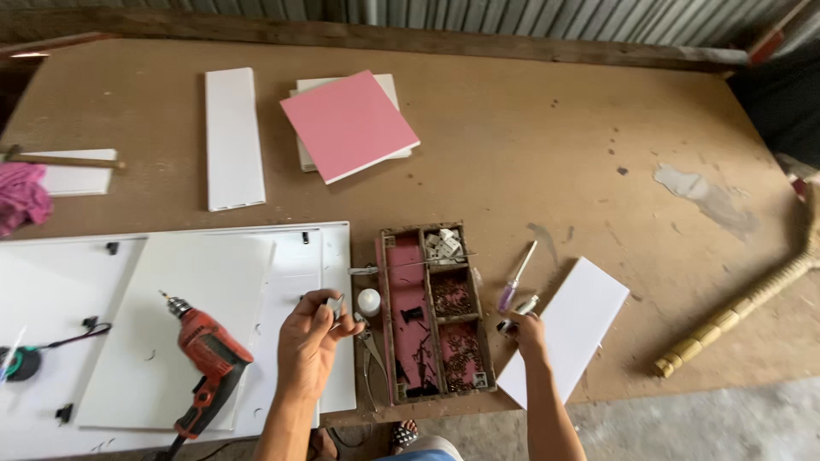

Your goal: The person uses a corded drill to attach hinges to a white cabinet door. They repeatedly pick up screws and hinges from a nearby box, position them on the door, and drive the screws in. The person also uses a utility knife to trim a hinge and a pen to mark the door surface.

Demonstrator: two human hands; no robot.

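Observation:
My left hand (309,341) is over the large white panel (171,324) and pinches a small white plastic bracket (333,305) between fingers and thumb. My right hand (528,331) rests on the brown table just right of the wooden parts box (436,312), its fingers closed on a small dark and white object (512,320). A purple-handled screwdriver (515,280) lies just above that hand. The box has compartments with white brackets, dark screws and a pink lining.
A red and black power drill (203,358) lies on the white panel. Pliers (369,354) and a small white cap (368,300) sit left of the box. White boards (232,137) (568,329), a pink board (348,124), a hammer (60,160) and a bamboo stick (752,299) lie around.

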